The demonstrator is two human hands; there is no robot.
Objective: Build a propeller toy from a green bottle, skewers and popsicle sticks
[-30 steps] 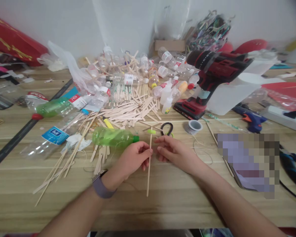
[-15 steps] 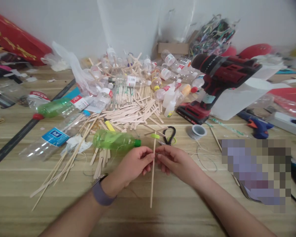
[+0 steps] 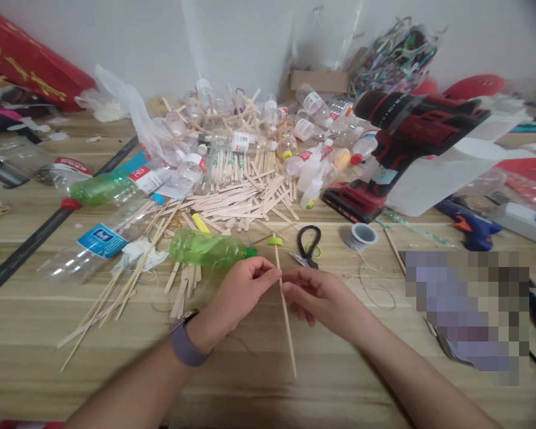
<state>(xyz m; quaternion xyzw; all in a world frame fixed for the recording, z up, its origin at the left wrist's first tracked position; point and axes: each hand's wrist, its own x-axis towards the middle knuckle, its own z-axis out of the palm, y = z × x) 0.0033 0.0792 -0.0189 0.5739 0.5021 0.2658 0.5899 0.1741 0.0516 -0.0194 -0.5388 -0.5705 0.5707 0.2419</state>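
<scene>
A thin round wooden stick (image 3: 288, 333) slants between my hands, its near end toward me. At its far end is a light green bottle cap (image 3: 274, 241), with thin flat sticks beside it. My left hand (image 3: 248, 292) is closed, thumb and index finger pinching the stick around its middle. Just to the right, my right hand (image 3: 315, 292) has its thumb and index finger closed on the same stick; its lower fingers curl underneath, partly hidden. A green plastic bottle (image 3: 205, 248) lies beyond my left hand. Scissors with black handles (image 3: 310, 247) lie beyond my right hand.
A red cordless drill (image 3: 406, 137) stands at the right, near a spool of wire (image 3: 361, 236) and a blue glue gun (image 3: 473, 226). Many flat craft sticks (image 3: 236, 202) and plastic bottles pile up behind. Skewers (image 3: 134, 274) lie at left. A blurred-out patch covers something at right.
The stick has tilted: its near end has swung right and its capped end slightly left. My hands stay close together on it. The whole view has shifted a little.
</scene>
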